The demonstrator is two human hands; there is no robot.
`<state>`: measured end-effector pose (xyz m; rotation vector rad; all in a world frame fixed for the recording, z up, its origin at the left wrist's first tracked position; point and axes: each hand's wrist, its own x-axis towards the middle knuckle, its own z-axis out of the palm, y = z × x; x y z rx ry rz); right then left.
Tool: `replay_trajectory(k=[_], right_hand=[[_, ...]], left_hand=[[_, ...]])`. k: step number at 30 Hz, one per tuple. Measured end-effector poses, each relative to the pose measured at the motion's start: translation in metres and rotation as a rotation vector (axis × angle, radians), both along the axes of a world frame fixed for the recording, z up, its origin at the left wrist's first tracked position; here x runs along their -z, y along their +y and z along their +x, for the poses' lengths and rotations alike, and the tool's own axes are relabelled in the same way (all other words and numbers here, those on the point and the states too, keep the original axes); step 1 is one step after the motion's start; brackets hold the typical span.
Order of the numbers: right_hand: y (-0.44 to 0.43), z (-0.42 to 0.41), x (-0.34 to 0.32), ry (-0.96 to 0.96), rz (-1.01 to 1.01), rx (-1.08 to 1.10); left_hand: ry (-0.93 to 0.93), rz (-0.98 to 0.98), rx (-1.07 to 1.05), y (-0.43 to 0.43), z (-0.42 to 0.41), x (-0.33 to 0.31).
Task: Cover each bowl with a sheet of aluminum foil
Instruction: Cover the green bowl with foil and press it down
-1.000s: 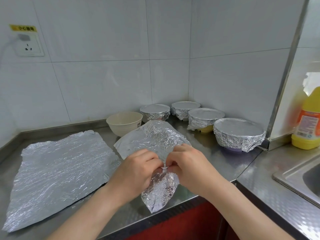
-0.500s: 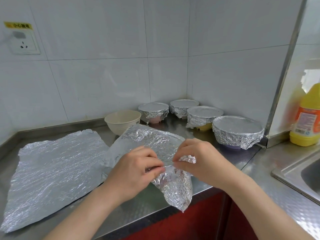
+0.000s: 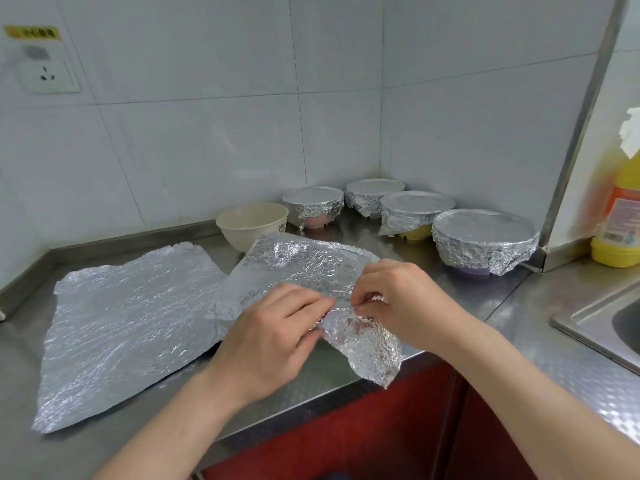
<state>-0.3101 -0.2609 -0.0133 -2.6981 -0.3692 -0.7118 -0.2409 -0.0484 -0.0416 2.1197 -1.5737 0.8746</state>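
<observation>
A crumpled foil sheet (image 3: 304, 268) lies in front of me on the steel counter (image 3: 467, 299); its near corner is folded and hangs past the counter's front edge. My left hand (image 3: 273, 337) and my right hand (image 3: 405, 303) pinch that fold close together. A flat foil sheet (image 3: 128, 327) lies to the left. An uncovered cream bowl (image 3: 251, 223) stands behind the held sheet. Several foil-covered bowls stand in the back corner, the nearest and largest (image 3: 485, 240) on the right, another (image 3: 313, 206) beside the cream bowl.
A yellow detergent bottle (image 3: 620, 216) stands at the right past a steel upright (image 3: 585, 123). A sink (image 3: 609, 317) is at the far right. A wall socket (image 3: 45, 74) is at the upper left. Red cabinet fronts (image 3: 381, 434) lie below the counter edge.
The held sheet has spread wider and flatter, and its hanging fold has shifted to the right. My two hands stay pinching the fold close together.
</observation>
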Motion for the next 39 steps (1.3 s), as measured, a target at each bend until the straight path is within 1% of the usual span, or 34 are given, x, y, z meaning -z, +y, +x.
replay_trajectory(k=[3,8,13,15,17,21,23,25,27,29,31,33,35,39], right_hand=[[-0.005,-0.001,-0.003,0.018,0.001,-0.002],[-0.009,-0.003,-0.006,0.047,-0.006,0.001],[-0.012,-0.002,-0.008,0.051,-0.010,-0.020],[-0.013,-0.002,-0.008,0.046,-0.010,-0.015],[-0.013,-0.001,-0.009,0.044,-0.014,-0.011],[-0.014,-0.001,-0.011,0.054,-0.022,-0.002],[-0.015,-0.001,-0.011,0.057,-0.021,-0.003],[-0.016,-0.002,-0.012,0.056,-0.013,0.001],[-0.020,-0.003,-0.012,0.064,-0.005,0.008],[-0.022,-0.003,-0.011,0.076,-0.001,0.010],[-0.024,-0.001,-0.010,0.083,0.008,0.017],[-0.025,0.001,-0.011,0.095,0.007,0.019],[-0.025,-0.001,-0.013,0.095,0.004,0.017],[-0.013,-0.009,-0.015,0.032,0.063,-0.041]], left_hand=[[-0.034,-0.015,0.017,0.004,0.002,0.000],[-0.139,-0.141,0.087,0.009,-0.003,-0.002],[-0.248,-0.114,0.107,0.013,0.003,0.002],[-0.235,-0.074,0.112,0.016,0.003,0.002],[-0.148,-0.080,0.111,0.018,-0.003,-0.004],[0.225,-0.247,0.048,0.004,-0.017,-0.038],[0.392,-0.196,-0.013,-0.010,-0.013,-0.048],[0.452,-0.066,-0.053,-0.020,-0.007,-0.045],[0.421,-0.005,-0.034,-0.023,-0.004,-0.035],[0.366,0.001,-0.019,-0.021,-0.004,-0.030],[0.231,0.036,-0.017,-0.021,-0.002,-0.025],[0.144,0.061,-0.012,-0.020,0.001,-0.022],[0.114,0.059,-0.008,-0.021,0.002,-0.019],[0.112,0.059,-0.023,-0.025,0.003,-0.020]])
